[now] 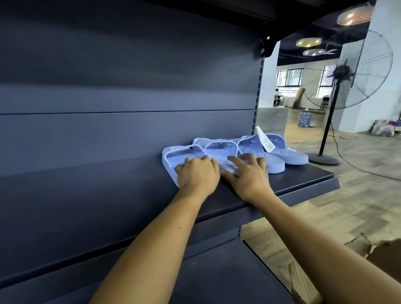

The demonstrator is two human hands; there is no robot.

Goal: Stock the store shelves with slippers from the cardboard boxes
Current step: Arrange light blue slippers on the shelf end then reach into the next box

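Several light blue slippers lie in a row at the right end of a dark blue shelf. My left hand rests on the heel of the leftmost slipper, fingers spread over it. My right hand lies flat on the slipper beside it, fingers straight, thumb pointing left. A white tag sticks up from a slipper further right. A cardboard box shows at the lower right, partly hidden by my right forearm.
A lower dark shelf runs under the stocked one, and another shelf overhangs above. A tall black pedestal fan stands on the floor just right of the shelf end. A water jug and bags sit further back.
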